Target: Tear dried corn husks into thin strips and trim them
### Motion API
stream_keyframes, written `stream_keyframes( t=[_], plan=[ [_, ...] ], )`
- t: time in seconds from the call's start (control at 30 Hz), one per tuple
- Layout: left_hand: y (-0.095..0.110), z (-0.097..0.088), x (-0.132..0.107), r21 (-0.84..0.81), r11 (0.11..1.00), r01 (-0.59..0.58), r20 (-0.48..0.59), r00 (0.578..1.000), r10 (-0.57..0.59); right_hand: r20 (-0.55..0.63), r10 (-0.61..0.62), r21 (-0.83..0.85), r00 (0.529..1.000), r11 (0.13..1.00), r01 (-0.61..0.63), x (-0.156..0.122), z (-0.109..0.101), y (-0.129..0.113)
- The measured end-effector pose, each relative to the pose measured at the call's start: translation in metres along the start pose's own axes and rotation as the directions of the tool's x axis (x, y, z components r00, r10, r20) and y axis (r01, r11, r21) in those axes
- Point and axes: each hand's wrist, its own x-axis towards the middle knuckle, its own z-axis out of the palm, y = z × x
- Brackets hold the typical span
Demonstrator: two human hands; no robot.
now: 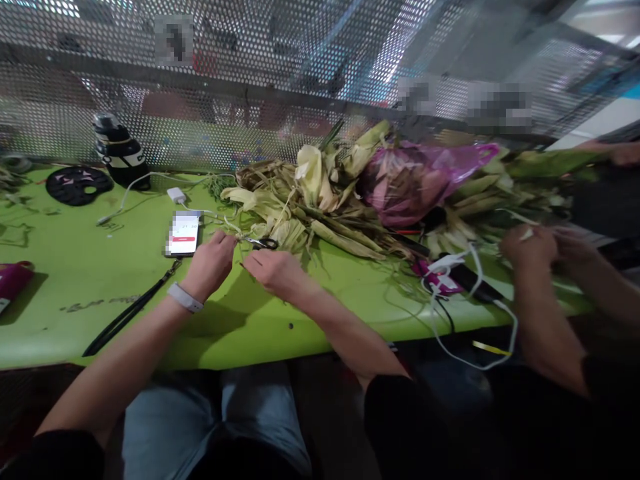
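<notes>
My left hand (213,262), with a pale band on its wrist, is closed just above the green tabletop (150,280), beside a phone (184,235). What its fingers pinch, if anything, is too small to name; a pale strip lies close to the fingertips. My right hand (275,270) is curled a short way to the right, thumb and fingers together at a tiny dark tip I cannot identify. Black-handled scissors (264,243) lie just beyond both hands. Behind them spreads a pile of dry corn husks (320,220).
A pink plastic bag (405,180) rests among the husks. At left stand a dark bottle (123,153) and a black palette-shaped object (79,185). A black strap (133,310) and white cable (483,365) reach the front edge. Another person's hands (530,247) work at right.
</notes>
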Motion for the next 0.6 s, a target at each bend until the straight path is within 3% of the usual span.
stream_keyframes(
  t=[0.1, 0.2, 0.27, 0.33, 0.4, 0.47, 0.6],
  plan=[
    [0.004, 0.003, -0.002, -0.039, 0.991, -0.131, 0.102, 0.986, 0.134, -0.047, 0.084, 0.109, 0.995, 0.991, -0.079, -0.003, -0.005, 0.012],
    [0.010, 0.003, -0.005, -0.160, 0.920, -0.358, 0.150, 0.912, 0.381, -0.093, 0.175, 0.321, 0.980, 0.937, -0.137, -0.006, -0.012, 0.033],
    [0.013, 0.000, -0.007, -0.309, 0.833, -0.459, 0.119, 0.850, 0.513, -0.051, 0.191, 0.512, 0.980, 0.848, -0.139, -0.006, -0.012, 0.047],
    [0.016, -0.006, -0.008, -0.472, 0.743, -0.474, 0.024, 0.836, 0.549, 0.049, 0.219, 0.700, 0.975, 0.688, -0.190, -0.005, -0.008, 0.057],
    [0.016, -0.011, -0.008, -0.586, 0.681, -0.439, -0.111, 0.876, 0.469, 0.128, 0.262, 0.822, 0.956, 0.511, -0.250, -0.003, 0.001, 0.061],
    [0.013, -0.014, -0.006, -0.648, 0.672, -0.359, -0.211, 0.932, 0.294, 0.171, 0.308, 0.877, 0.936, 0.386, -0.287, 0.001, 0.012, 0.060],
    [0.002, -0.013, 0.002, -0.709, 0.698, -0.106, -0.210, 0.976, -0.064, 0.271, 0.326, 0.929, 0.906, 0.157, -0.334, 0.009, 0.032, 0.051]
  ],
)
